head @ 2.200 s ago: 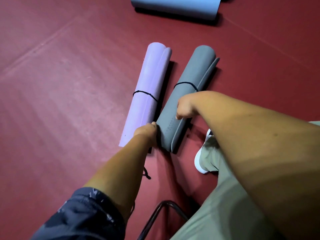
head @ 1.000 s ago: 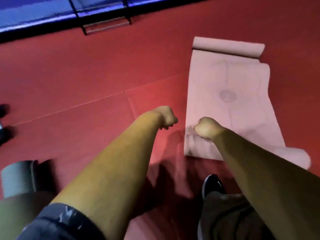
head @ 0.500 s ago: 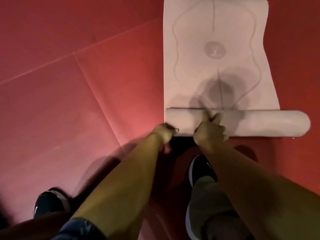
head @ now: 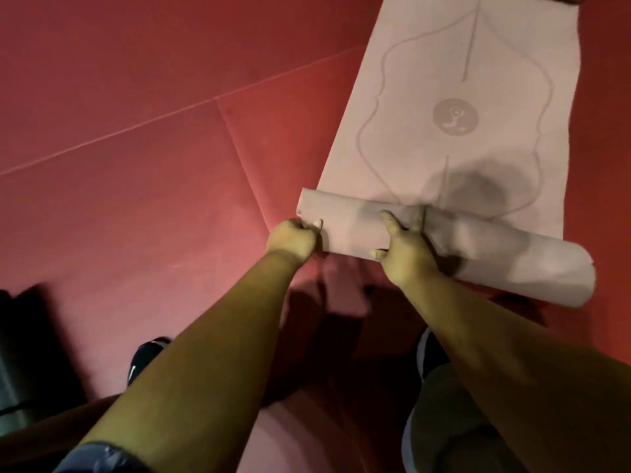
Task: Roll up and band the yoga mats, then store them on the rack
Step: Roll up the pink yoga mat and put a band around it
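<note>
Pink mat (head: 505,97): lies flat on the red floor (head: 136,199) and runs away from me toward 1 o'clock. The near end is already wound into a fat roll (head: 478,257) right in front of my feet.
Left hand (head: 293,238): clamped on the roll's 9 o'clock end, I reckon to stop the layers telescoping sideways.
Right hand (head: 406,254): fingers stretched out over the top near the middle, pressing down so the roll stays tight.
Skew: the 3 o'clock end looks fatter and sits nearer to me, so it'll probably need squaring up.
Room: loads of flat mat ahead at 12 to 1, and bare floor at 10.
Edges: my shoes (head: 143,360) are just behind the roll, and there's a dark rolled mat (head: 17,370) at 8, well apart.
</note>
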